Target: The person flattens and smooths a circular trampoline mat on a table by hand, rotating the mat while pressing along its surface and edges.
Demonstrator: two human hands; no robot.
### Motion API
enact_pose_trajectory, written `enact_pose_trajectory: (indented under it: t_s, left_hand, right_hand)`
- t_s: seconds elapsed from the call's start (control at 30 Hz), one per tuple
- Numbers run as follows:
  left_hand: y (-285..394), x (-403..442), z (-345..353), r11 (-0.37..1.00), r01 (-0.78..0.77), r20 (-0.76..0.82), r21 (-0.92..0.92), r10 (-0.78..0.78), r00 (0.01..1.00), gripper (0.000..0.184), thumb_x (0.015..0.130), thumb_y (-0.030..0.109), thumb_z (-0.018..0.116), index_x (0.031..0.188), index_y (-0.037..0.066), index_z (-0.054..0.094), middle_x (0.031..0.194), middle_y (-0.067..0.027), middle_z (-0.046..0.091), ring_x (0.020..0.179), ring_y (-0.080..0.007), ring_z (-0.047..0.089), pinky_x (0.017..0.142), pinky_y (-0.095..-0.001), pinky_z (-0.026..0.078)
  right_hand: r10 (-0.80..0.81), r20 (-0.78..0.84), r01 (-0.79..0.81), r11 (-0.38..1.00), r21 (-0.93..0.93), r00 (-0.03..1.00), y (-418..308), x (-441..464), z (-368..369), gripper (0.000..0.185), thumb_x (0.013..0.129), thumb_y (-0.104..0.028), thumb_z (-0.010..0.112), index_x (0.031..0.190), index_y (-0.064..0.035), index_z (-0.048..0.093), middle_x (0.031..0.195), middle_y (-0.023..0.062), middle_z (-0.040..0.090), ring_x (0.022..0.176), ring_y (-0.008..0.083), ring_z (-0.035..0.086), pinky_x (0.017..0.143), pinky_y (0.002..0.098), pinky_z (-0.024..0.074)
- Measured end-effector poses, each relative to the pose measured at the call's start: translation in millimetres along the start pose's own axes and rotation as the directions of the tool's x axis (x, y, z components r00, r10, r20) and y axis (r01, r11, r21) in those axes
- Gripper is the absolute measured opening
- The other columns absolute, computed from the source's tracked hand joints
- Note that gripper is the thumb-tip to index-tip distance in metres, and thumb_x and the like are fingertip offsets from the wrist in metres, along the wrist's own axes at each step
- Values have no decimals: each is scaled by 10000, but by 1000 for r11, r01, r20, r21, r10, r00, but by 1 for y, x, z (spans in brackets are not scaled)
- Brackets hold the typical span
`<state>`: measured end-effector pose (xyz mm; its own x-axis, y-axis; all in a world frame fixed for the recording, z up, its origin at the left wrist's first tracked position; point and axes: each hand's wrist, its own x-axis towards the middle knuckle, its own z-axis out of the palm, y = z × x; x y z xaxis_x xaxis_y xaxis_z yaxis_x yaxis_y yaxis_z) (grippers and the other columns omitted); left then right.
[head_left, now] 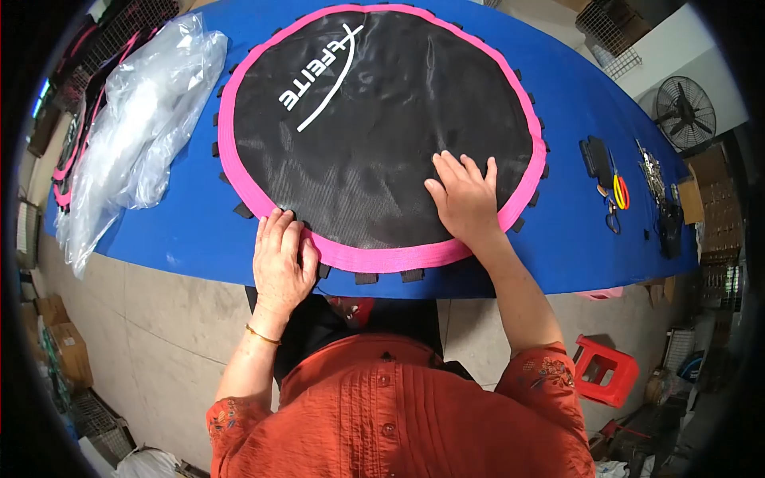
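A round black trampoline mat (358, 159) with a pink border and short black loops around its rim lies flat on the blue table. White lettering runs across its upper left part. My left hand (280, 259) rests on the pink border at the lower left, fingers extended and close together, the thumb a little apart. On the black surface near the lower right edge lies my right hand (466, 195), palm down with its fingers spread. Neither hand grips anything that I can see.
Clear plastic sheeting (151, 111) lies on the left of the blue table (558, 247). To the right are yellow-and-red-handled scissors (620, 191), a black tool (595, 159) and a pile of metal pieces (652, 171). A red stool (606, 372) stands on the floor at right.
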<state>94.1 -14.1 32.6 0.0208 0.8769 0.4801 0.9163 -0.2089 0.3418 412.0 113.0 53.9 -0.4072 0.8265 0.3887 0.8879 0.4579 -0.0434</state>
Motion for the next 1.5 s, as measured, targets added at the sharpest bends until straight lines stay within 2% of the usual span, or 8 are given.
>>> enact_pose_trajectory:
  t_s: [0.1, 0.23, 0.33, 0.47, 0.53, 0.73, 1.17, 1.5]
  left_hand:
    - [2, 1, -1, 1000, 4, -2, 1, -4, 1000, 312, 929, 133, 704, 1204, -15, 692, 1338, -211, 671, 1361, -421, 596, 1232, -565, 411]
    - [2, 0, -1, 1000, 5, 2, 15, -5, 1000, 311, 926, 135, 706, 1201, -11, 701, 1337, -209, 674, 1362, -418, 597, 1226, -565, 417]
    - [1, 0, 0, 1000, -6, -2, 16, 6, 1000, 314, 925, 143, 706, 1200, -8, 707, 1335, -209, 677, 1354, -416, 605, 1227, -564, 414]
    - [2, 0, 1, 1000, 7, -9, 10, -7, 1000, 318, 921, 144, 705, 1201, -6, 709, 1334, -212, 679, 1351, -416, 607, 1227, -558, 415]
    - [2, -1, 0, 1000, 19, -11, 3, -19, 1000, 320, 919, 144, 704, 1201, -6, 709, 1333, -213, 679, 1351, -415, 607, 1228, -555, 415]
    - [2, 0, -1, 1000, 1, -12, -6, -1, 1000, 324, 911, 145, 709, 1198, -6, 716, 1328, -212, 684, 1349, -408, 609, 1233, -546, 412]
    - [2, -1, 0, 999, 14, -43, -43, -16, 999, 318, 929, 163, 714, 1200, -2, 701, 1324, -227, 680, 1342, -427, 606, 1217, -563, 421]
    - [-1, -4, 2, 998, 17, -58, -53, -20, 998, 314, 922, 159, 722, 1191, -1, 697, 1320, -224, 682, 1349, -413, 608, 1221, -556, 417]
  right_hand:
    - [55, 8, -54, 998, -27, 998, 7, 19, 16, 474, 1054, -376, 640, 1423, -81, 675, 1484, 106, 669, 1370, 378, 604, 1208, 701, 312]
    - [76, -11, -76, 997, -18, 997, 1, 32, 27, 486, 1056, -396, 631, 1424, -81, 675, 1477, 102, 671, 1360, 376, 603, 1207, 705, 310]
    - [-73, -26, 74, 996, 48, 997, -24, 22, 20, 494, 1049, -404, 635, 1412, -73, 682, 1450, 103, 677, 1330, 367, 607, 1212, 700, 299]
    - [-219, 123, 209, 974, 94, 968, -63, 0, 0, 506, 1050, -398, 631, 1430, -66, 667, 1487, 98, 653, 1376, 340, 573, 1225, 687, 282]
    - [-240, 199, 220, 968, 120, 950, -72, -8, -13, 494, 1060, -386, 620, 1448, -81, 657, 1515, 89, 636, 1389, 339, 565, 1232, 687, 270]
    - [-282, 216, 239, 949, 205, 935, -70, -9, -14, 473, 1067, -367, 616, 1459, -107, 659, 1521, 85, 636, 1407, 361, 553, 1232, 692, 263]
    - [-424, 128, 375, 880, 291, 896, -127, 31, 9, 429, 1054, -254, 636, 1447, -86, 660, 1518, 85, 636, 1387, 356, 573, 1231, 695, 278]
    - [-426, 109, 388, 884, 260, 898, -154, 62, 38, 441, 1077, -264, 590, 1491, -116, 627, 1540, 79, 617, 1420, 348, 552, 1241, 683, 276]
